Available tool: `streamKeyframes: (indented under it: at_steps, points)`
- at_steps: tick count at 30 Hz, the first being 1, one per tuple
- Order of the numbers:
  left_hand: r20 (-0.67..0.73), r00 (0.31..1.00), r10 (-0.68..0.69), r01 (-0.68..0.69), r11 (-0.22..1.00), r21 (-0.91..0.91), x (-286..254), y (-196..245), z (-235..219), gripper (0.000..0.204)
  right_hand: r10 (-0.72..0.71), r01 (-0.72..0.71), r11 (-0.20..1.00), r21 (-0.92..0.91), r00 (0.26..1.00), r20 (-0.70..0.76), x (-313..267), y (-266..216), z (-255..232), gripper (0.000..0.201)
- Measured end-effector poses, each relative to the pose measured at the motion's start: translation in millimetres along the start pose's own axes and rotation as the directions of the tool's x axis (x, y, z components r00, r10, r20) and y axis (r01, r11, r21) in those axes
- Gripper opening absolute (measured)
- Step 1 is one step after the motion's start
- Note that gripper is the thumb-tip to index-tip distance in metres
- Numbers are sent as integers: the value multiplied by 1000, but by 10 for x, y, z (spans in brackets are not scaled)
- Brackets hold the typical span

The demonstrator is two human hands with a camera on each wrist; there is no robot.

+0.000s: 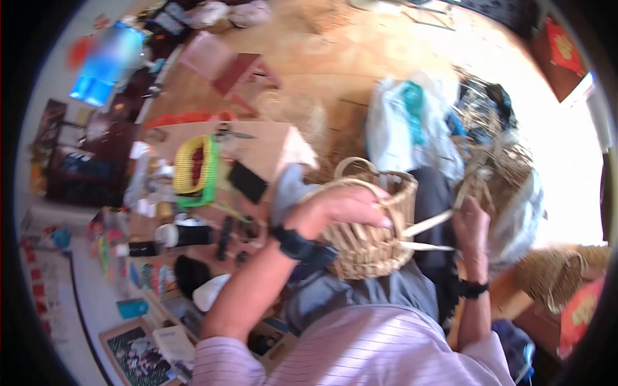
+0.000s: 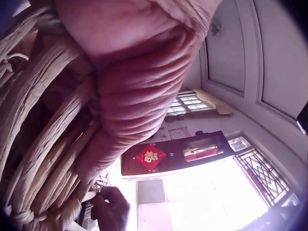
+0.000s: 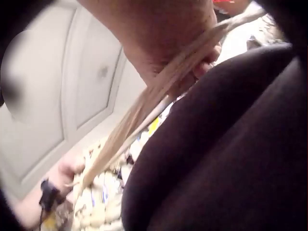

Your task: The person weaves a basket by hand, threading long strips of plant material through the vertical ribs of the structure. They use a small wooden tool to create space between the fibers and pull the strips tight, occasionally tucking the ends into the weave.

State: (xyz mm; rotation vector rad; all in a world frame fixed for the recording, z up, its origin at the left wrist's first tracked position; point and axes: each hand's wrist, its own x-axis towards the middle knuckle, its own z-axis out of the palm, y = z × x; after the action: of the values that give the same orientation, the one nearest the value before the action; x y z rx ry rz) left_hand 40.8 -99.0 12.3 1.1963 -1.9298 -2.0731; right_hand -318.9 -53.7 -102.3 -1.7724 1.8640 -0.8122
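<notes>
A half-woven straw basket (image 1: 372, 256) with a looped handle (image 1: 353, 162) rests on the person's lap in the head view. The left hand (image 1: 347, 207) grips its upper rim, and in the left wrist view the palm (image 2: 139, 82) lies against the thick twisted strands (image 2: 38, 96). To the right of the basket, the right hand (image 1: 473, 222) pinches a pale flat strip (image 1: 430, 223) that stretches straight from the basket's side. A second strip (image 1: 430, 247) sticks out just below it. In the right wrist view the strip (image 3: 144, 108) crosses in front of the right hand.
At left, a table (image 1: 267, 138) bears a yellow basket (image 1: 190, 164), a dark flat object (image 1: 247, 181) and clutter. Plastic bags (image 1: 386, 128) and bundled straw (image 1: 508, 161) stand ahead on the right. Another woven basket (image 1: 547, 273) lies at far right. A pink chair (image 1: 209, 55) stands beyond.
</notes>
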Motion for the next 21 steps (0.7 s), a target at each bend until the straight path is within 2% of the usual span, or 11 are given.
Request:
streamKeyframes:
  at_steps: [1, 3, 4, 7, 8, 11, 13, 14, 17, 18, 21]
  points:
    - [-22, 999, -32, 34, 996, 77, 21, 43, -15, 52, 1, -2, 999, 40, 999, 37, 3, 111, 8, 15]
    - [-18, 995, -97, 95, 992, -81, 82, -100, -5, 57, -16, 16, 1000, -26, 1000, 19, -41, 61, -32, 12]
    - [-37, 991, -129, 125, 989, -83, 72, -59, 13, 61, 117, -97, 989, -116, 977, 181, -21, -81, -171, 19]
    - [-34, 976, -215, 210, 972, -100, 29, 178, 12, 61, -206, 228, 957, -180, 969, 133, -1, -207, -333, 34]
    - [-73, 970, -233, 218, 961, -170, 34, 157, 45, 59, -238, 266, 953, -142, 953, 187, 1, -303, -387, 48]
    - [-1, 965, -263, 253, 931, -261, 57, 120, 37, 56, -565, 587, 796, -148, 808, 170, -3, -877, -377, 44]
    - [-23, 965, -261, 248, 940, -233, 64, 134, 42, 53, -542, 559, 829, 36, 785, 301, -8, -904, -265, 35]
    - [-26, 962, -272, 258, 937, -235, 67, 110, 43, 53, -580, 535, 815, 223, 748, 324, -14, -886, -178, 27]
    - [-59, 956, -287, 278, 953, -122, 74, 102, 21, 61, -575, 537, 817, 211, 731, 366, -86, -874, -176, 24]
    - [-79, 952, -296, 289, 954, -84, 55, 154, 22, 63, -521, 469, 854, 226, 758, 392, -117, -837, -195, 24]
    - [-72, 937, -342, 332, 936, -116, 60, 160, 42, 67, -620, 633, 768, 98, 695, 364, -166, -700, -147, 26]
